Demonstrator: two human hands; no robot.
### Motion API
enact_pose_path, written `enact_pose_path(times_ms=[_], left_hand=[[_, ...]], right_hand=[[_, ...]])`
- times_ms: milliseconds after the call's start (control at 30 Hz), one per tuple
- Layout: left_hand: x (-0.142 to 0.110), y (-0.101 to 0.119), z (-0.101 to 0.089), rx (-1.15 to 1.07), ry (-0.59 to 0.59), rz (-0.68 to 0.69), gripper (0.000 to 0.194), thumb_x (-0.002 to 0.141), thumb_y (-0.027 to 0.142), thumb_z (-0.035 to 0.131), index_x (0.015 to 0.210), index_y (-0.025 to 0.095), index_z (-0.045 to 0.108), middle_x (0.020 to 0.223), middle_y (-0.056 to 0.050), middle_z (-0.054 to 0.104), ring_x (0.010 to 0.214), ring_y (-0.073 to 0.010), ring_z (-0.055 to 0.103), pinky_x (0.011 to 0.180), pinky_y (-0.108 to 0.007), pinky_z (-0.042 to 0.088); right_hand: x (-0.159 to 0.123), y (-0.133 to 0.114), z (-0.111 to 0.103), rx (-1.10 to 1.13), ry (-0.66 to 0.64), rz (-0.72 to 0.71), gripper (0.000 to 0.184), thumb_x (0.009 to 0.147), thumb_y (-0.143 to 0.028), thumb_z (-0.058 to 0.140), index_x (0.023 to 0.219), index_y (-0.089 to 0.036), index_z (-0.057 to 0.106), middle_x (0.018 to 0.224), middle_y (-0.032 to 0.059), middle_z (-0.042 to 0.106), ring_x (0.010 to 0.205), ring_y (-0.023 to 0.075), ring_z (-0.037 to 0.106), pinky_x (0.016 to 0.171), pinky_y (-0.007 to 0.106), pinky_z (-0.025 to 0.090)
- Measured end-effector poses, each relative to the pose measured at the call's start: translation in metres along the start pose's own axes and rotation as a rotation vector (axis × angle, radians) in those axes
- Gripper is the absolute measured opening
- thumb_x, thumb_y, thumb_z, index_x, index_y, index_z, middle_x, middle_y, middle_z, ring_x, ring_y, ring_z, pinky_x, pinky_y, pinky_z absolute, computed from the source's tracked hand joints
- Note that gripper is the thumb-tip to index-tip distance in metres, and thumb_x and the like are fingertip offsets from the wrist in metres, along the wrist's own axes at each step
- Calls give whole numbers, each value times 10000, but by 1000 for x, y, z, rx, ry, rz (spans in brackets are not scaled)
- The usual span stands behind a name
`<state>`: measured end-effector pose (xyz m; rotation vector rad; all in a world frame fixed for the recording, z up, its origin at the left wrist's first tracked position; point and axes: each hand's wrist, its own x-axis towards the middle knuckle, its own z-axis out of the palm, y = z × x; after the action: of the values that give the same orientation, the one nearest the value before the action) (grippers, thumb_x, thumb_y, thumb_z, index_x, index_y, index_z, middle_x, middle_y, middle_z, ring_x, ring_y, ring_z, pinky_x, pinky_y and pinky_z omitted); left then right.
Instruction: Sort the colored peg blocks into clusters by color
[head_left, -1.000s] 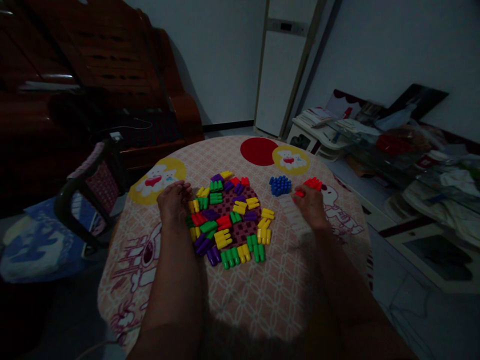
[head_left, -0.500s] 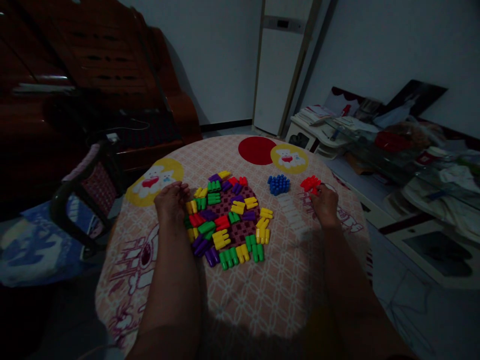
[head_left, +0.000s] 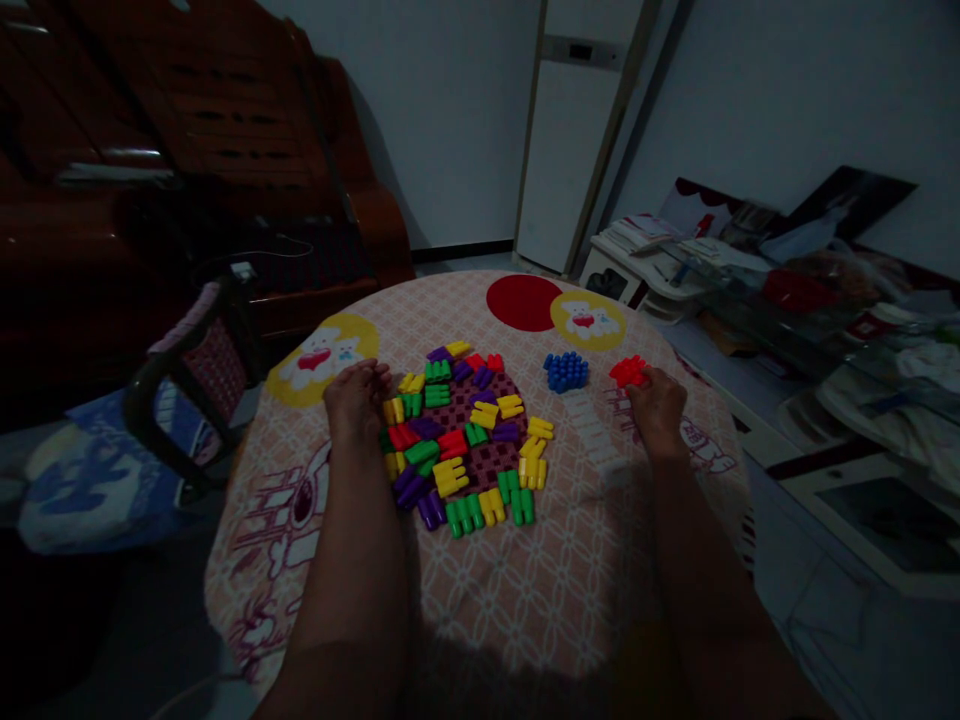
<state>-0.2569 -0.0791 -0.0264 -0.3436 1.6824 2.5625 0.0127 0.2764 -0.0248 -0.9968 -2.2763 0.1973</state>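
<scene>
My right hand [head_left: 658, 408] is closed in a pinch at the near side of a small red cluster of plastic building blocks [head_left: 628, 372]. The fingertips hide part of the red piece they hold. To its left stands a cluster of blue building blocks [head_left: 567, 371]. My left hand [head_left: 358, 398] rests at the left edge of a spread of loose blocks, fingers loosely curled and nothing visible in them. Among these are green blocks [head_left: 465, 516], yellow blocks [head_left: 451, 477], purple blocks [head_left: 432, 510] and red blocks [head_left: 452, 444]. My left hand and forearm cover some of the spread's left side.
A patterned cloth covers the round table [head_left: 517, 600]. A chair [head_left: 187, 375] stands at the left, with a wooden sofa [head_left: 247, 130] behind it. On the right is a cluttered glass-topped cabinet [head_left: 810, 320]. A tall white cabinet unit [head_left: 570, 150] stands by the far wall.
The whole view has shifted slightly, so the table appears a little further right. My right hand stays at the red cluster, and my left hand stays beside the loose blocks.
</scene>
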Motion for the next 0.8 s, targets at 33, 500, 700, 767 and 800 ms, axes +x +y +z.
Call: enact_pose_path(times_ms=[33,500,700,767,800], left_hand=[[0,0,0,-4,-3,2,129,693,90,550,790,134,623,674,-20,667,521,-83,603,490,-157,472],[1,-5,-1,-7,-34,1,138,676,108,595,808,135,626,691,-17,677,545,-86,614,548,-186,513],[1,-5,-3,-11,-31,-2,128,673,102,584,791,128,628,674,-17,675,526,-83,607,520,-174,503],[2,-4,-3,-12,-29,-6,131,675,101,572,791,129,626,672,-16,674,525,-83,607,519,-173,506],[2,-4,-2,-11,-30,-6,133,674,101,569,792,128,627,674,-17,675,525,-83,606,518,-174,507]], right_hand=[[-2,-5,-2,16,25,-22,333,802,-240,559,1064,-113,720,973,164,751,862,274,670,814,371,487],[-1,-196,47,73,-452,-428,349,1009,-255,423,1246,-130,646,1223,166,692,1123,251,629,965,333,450],[19,-224,73,-73,-662,-307,282,971,-269,544,1168,-117,677,1253,181,682,1171,272,624,949,333,469],[20,-221,72,-63,-663,-291,269,926,-260,613,1140,-115,689,1231,183,693,1151,276,636,925,331,483],[19,-218,71,-42,-652,-280,261,899,-256,645,1114,-118,699,1198,181,707,1124,277,648,905,331,492]])
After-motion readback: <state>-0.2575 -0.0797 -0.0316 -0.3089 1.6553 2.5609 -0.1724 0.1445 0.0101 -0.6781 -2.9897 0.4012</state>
